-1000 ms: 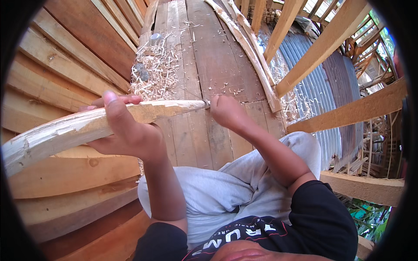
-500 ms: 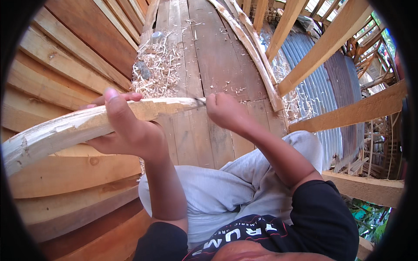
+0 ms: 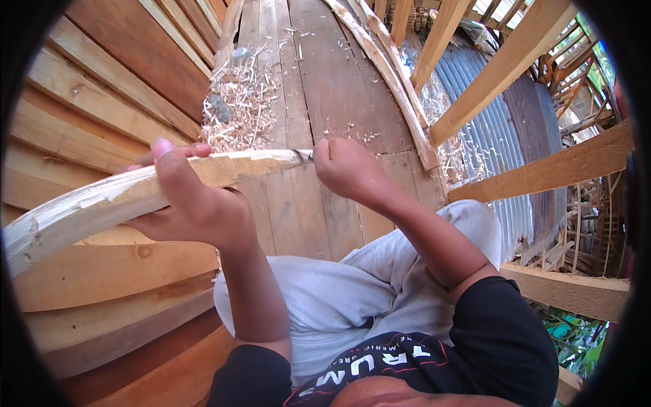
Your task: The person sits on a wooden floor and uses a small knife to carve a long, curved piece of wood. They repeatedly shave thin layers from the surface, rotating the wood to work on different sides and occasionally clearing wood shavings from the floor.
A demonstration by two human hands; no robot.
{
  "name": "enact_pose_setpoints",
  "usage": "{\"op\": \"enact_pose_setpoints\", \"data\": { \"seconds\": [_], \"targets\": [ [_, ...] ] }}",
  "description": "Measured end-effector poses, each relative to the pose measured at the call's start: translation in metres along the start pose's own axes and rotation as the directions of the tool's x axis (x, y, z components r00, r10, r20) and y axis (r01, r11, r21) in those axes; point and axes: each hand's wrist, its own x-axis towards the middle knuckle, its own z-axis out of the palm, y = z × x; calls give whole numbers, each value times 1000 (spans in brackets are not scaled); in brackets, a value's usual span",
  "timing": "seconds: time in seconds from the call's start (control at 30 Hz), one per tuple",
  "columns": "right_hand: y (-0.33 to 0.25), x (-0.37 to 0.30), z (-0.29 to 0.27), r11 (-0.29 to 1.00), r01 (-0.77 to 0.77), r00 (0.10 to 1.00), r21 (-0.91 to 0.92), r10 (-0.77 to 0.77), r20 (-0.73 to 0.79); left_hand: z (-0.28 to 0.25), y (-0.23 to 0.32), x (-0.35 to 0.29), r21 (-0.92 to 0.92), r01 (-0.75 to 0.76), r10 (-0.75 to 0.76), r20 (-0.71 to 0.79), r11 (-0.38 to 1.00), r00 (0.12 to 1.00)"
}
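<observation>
A long, curved, peeled wooden pole (image 3: 81, 210) runs from the left edge to in front of me, narrowing to a shaved tip. My left hand (image 3: 196, 203) is wrapped round it from below, with the thumb up along the near side. At the thin end my right hand (image 3: 347, 168) is closed in a fist on a knife, its handle hidden in the palm. Only a short stretch of the dark, thin knife blade (image 3: 300, 157) shows, against the tip of the pole; it is blurred.
Wood shavings (image 3: 247, 102) are heaped on the plank floor (image 3: 339, 88), with a grey stone (image 3: 218, 107) among them. A board wall (image 3: 115, 88) rises on the left. Two peeled poles (image 3: 390, 74) lie to the right, beside wooden posts (image 3: 502, 68) and corrugated metal sheets (image 3: 481, 122).
My right hand and the blade have shifted slightly left and up along the pole's tip. The left hand keeps its hold, a touch further left in the picture.
</observation>
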Motion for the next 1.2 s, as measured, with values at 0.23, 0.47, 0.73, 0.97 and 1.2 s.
{"op": "enact_pose_setpoints", "data": {
  "seconds": [0.23,0.47,0.73,0.97,1.2],
  "targets": [
    [-9,-8,-14,995,25,999,-98,-21,39,-1,0,-2,8,-2,2,4,1000,1000],
    [-3,-4,-12,989,107,994,-105,-108,-9,1,1,0,-1,2,-2,-1,1000,1000],
    [-10,-13,-21,978,22,1000,-208,-21,8,-1,1,-2,5,5,-5,7,1000,1000],
    [34,17,0,999,-16,1000,-49,16,-2,6,2,-2,1,6,-6,12,1000,1000],
    [88,20,18,973,-66,998,-219,66,-4,11,2,-4,28,-18,18,26,999,1000]
  ]
}}
